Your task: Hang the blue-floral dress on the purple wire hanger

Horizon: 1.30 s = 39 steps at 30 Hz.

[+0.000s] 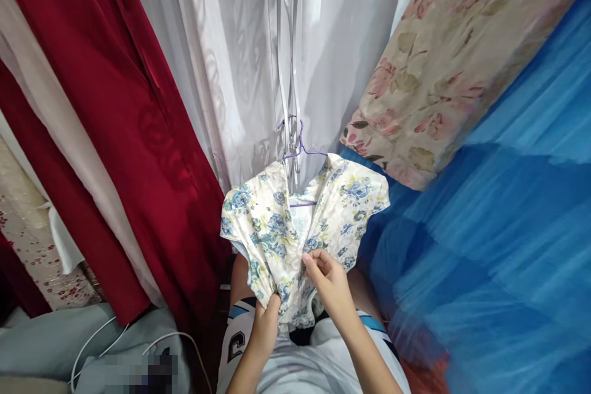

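A short-sleeved white floral blouse (277, 228) with blue roses and yellow-green leaves is on a purple wire hanger (302, 135), over my lap. The hanger's hook sits among narrow white straps (282, 55). My left hand (266, 320) is closed on the blouse's lower left side, thumb on top of the cloth. Higher up, by the overlapping front edge, my right hand (330, 280) has its fingers curled and its thumb and forefinger pinching the fabric. Part of the blouse behind this hand is hidden.
Red curtain-like cloth (124, 135) hangs at the left, white drapes (240, 43) straight ahead. To the right are a pink-flowered cloth (429, 74) and blue tulle (462, 246). A white cable (178, 333) crosses a grey cushioned surface (50, 338) at lower left.
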### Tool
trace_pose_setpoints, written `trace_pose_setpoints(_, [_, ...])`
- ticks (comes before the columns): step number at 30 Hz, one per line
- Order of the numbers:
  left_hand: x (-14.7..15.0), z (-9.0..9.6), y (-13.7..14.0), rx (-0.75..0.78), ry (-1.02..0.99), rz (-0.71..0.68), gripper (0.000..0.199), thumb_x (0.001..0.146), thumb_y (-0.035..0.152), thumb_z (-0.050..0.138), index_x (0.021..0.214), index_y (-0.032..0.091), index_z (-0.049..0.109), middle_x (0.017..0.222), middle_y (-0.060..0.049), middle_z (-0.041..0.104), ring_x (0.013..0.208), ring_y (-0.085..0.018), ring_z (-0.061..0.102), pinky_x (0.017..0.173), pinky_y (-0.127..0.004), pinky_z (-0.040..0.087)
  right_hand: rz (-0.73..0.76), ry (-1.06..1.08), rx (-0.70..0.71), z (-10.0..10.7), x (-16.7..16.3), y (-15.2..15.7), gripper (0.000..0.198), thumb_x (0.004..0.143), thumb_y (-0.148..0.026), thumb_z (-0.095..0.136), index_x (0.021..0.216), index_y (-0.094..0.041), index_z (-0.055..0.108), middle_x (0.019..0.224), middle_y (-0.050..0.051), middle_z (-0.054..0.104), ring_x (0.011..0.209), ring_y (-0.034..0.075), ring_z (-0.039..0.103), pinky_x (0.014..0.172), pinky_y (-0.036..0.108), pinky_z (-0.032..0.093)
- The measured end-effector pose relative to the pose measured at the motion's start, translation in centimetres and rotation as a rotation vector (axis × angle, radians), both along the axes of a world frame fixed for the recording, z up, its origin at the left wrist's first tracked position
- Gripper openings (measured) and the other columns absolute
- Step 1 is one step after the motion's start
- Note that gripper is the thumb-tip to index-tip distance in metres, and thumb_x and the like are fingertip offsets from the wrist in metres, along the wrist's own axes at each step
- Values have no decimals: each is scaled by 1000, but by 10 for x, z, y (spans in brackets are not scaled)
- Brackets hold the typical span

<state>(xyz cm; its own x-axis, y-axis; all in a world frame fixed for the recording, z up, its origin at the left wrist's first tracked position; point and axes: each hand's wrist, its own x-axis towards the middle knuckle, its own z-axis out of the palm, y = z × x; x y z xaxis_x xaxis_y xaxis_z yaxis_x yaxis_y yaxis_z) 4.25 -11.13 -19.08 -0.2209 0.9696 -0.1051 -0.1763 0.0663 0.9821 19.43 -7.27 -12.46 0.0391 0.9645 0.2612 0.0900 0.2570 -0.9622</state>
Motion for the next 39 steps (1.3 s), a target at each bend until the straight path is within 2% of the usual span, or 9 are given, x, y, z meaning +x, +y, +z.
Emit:
trace_pose_setpoints(7, [0, 3, -3, 42, 39, 8, 52, 79, 32, 58, 131, 26, 56, 134, -6, 59, 141, -27, 37, 115, -35, 33, -7, -7, -15, -11, -15, -6, 35, 90, -53, 52, 75, -21, 48, 54, -6, 37, 48, 12, 32, 48, 24, 23])
trace_pose_setpoints(12, [-35, 6, 6, 208, 259, 236, 60, 84, 35, 60, 140, 27, 40, 143, -9, 49, 133, -28, 46, 111, -38, 35, 46, -51, -10, -18, -5, -11, 32, 88, -49, 56, 74, -21, 50, 55, -5, 37, 51, 13, 33, 50, 25, 24])
trace_pose_setpoints(15, [-41, 7, 8, 292, 416, 331, 61, 83, 38, 64, 138, 28, 38, 143, -11, 45, 129, -28, 48, 109, -40, 36, 53, -82, -10, -22, 3, -14, 30, 87, -46, 59, 75, -20, 53, 55, -4, 40, 51, 13, 35, 50, 26, 26])
trace_pose_setpoints(17, [-29, 10, 8, 347, 482, 250, 51, 82, 36, 65, 130, 30, 48, 137, -10, 51, 126, -28, 49, 109, -40, 35, 58, -66, -30, -24, 5, -14, 30, 87, -46, 59, 74, -20, 52, 55, -4, 40, 51, 13, 36, 50, 26, 26])
trace_pose_setpoints(19, [-10, 13, 9, 409, 492, 70, 36, 81, 33, 67, 117, 31, 60, 124, -9, 59, 121, -28, 53, 108, -38, 38, 79, -21, -61, -24, 5, -15, 32, 87, -48, 58, 74, -20, 50, 55, -5, 40, 50, 12, 36, 49, 25, 26])
trace_pose_setpoints(22, [20, 18, 16, 496, 485, -103, 24, 81, 32, 66, 105, 29, 66, 107, -9, 66, 108, -28, 60, 98, -38, 45, 138, 54, -105, -23, 5, -17, 36, 88, -52, 57, 74, -20, 48, 56, -5, 41, 49, 12, 36, 48, 24, 29])
trace_pose_setpoints(28, [41, 22, 28, 618, 536, -141, 10, 91, 28, 56, 90, 20, 61, 86, -5, 66, 82, -19, 62, 77, -30, 48, 198, 53, -82, -15, 11, -23, 34, 94, -48, 51, 75, -20, 46, 58, -5, 41, 52, 10, 38, 51, 23, 30])
trace_pose_setpoints(32, [37, 22, 18, 642, 579, -154, 16, 94, 23, 51, 80, 19, 57, 74, -2, 58, 71, -14, 55, 70, -25, 44, 165, -36, -22, -12, 13, -23, 34, 95, -45, 50, 76, -18, 53, 60, -3, 47, 56, 12, 43, 55, 24, 33])
trace_pose_setpoints(39, [34, 13, 11, 597, 571, -146, 16, 96, 20, 44, 93, 18, 60, 84, -5, 61, 78, -15, 59, 71, -25, 46, 157, 19, -90, -17, 3, -20, 28, 87, -42, 64, 78, -17, 57, 56, -2, 53, 52, 12, 48, 53, 24, 35])
